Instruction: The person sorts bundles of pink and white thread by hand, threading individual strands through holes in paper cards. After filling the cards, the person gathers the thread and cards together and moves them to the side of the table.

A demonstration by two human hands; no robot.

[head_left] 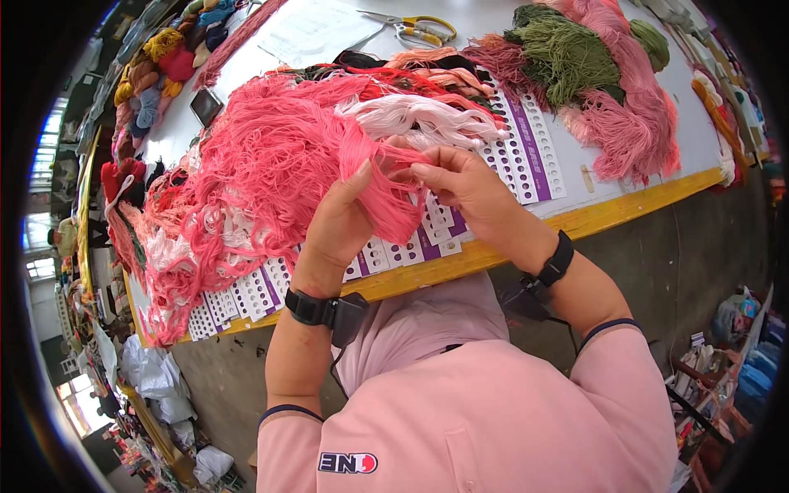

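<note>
A large heap of bright pink thread (271, 148) spreads over the table in front of me. My left hand (343, 212) is closed round a gathered bunch of pink thread (399, 209) at the heap's right side. Beside it, my right hand (462, 182) pinches strands at the bunch's upper right, thumb against fingers. A white skein (423, 119) lies just beyond my hands, with red and peach strands behind it. Under the threads are white perforated cards (534, 148) with purple strips, their lower parts showing along the table's near edge.
Yellow-handled scissors (419, 30) lie at the far side near a paper sheet (316, 31). Green thread (571, 57) and dusty pink thread (629, 123) are piled at right. A dark phone-like device (205, 107) sits at left. The table has a yellow edge (633, 200).
</note>
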